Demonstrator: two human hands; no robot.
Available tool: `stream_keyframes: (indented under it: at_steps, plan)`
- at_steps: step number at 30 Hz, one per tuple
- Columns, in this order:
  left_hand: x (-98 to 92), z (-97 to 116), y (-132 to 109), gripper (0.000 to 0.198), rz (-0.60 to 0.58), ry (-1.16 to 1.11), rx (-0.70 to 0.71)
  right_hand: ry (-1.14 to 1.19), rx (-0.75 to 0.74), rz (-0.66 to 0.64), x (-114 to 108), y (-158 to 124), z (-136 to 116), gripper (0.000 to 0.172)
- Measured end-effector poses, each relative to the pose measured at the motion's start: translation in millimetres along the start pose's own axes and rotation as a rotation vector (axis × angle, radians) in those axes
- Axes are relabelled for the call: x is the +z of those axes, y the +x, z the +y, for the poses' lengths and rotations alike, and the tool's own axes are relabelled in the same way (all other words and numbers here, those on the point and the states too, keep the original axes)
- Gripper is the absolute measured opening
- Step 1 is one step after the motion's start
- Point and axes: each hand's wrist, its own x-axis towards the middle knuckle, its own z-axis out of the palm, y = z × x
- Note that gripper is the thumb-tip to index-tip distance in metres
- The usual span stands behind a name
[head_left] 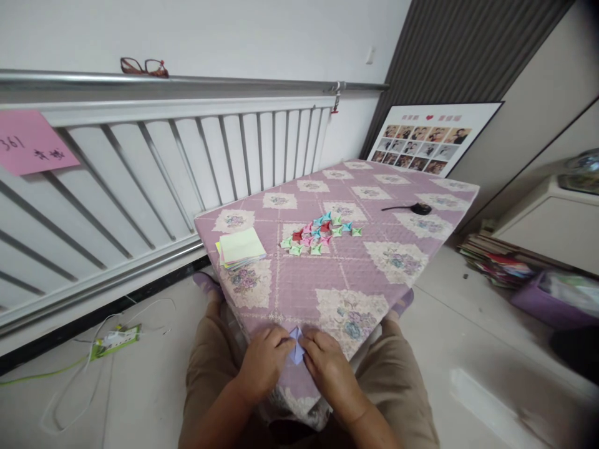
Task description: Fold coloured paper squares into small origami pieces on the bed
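Note:
A small lavender sheet of folded paper (296, 353) lies at the near corner of the table, between my two hands. My left hand (267, 355) grips its left edge with closed fingers. On its right edge press the closed fingers of my right hand (326, 360). The paper has a pointed shape with a crease down its middle. Farther up the cloth sit several small folded paper pieces (316, 232) in green, pink, red and blue. To their left is a stack of square coloured paper (242, 247), light yellow-green on top.
A purple floral tablecloth (299, 287) covers the table. A black spoon-like object (421, 209) lies toward the right. The white radiator (243, 149) runs along the left, with glasses (144, 67) on the pipe above. A power strip (116, 340) with cables is on the floor.

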Motion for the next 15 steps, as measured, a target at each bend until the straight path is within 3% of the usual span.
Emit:
stream_keyframes:
  at_steps: [8, 15]
  plan:
    - [14.0, -4.6, -1.1, 0.018, 0.124, 0.061, 0.057, 0.079, 0.020, 0.030, 3.6, -3.5, 2.5, 0.027]
    - [17.2, -1.8, -2.5, 0.021, 0.242, -0.043, 0.023, 0.034, 0.192, 0.010, 1.9, 7.4, -10.3, 0.035]
